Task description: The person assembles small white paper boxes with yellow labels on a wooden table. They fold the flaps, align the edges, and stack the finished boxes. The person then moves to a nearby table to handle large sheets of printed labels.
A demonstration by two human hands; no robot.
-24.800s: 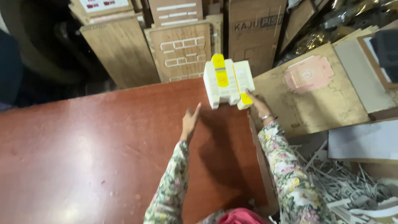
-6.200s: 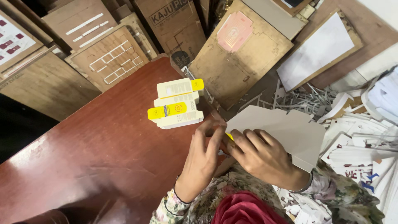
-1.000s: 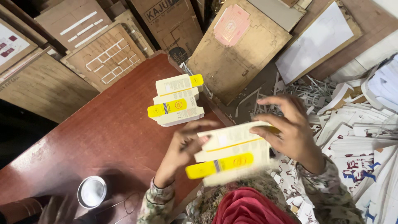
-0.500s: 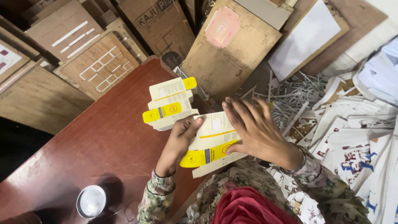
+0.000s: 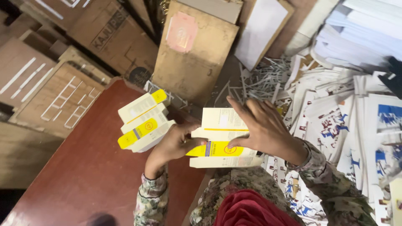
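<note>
Pinched at its left edge by left hand (image 5: 173, 144), flat white-and-yellow carton blank (image 5: 222, 138); right hand (image 5: 261, 127) pressed open-palmed on top. Position: over red table (image 5: 75, 175) edge, beside stacked folded cartons (image 5: 142, 121).

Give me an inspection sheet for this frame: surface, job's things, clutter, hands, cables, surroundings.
Surface: red-brown table, glossy.
Job's things: flat white-and-yellow carton held between both hands at the table's edge; stack of similar cartons lies on the table beside the left hand.
Clutter: paper strips and printed sheets piled to the right.
Hands: left hand grips the carton's left edge; right hand lies spread on top of it, fingers extended.
Cables: nothing seen.
Surroundings: brown cardboard boxes stacked beyond the table; white paper stacks top right.
</note>
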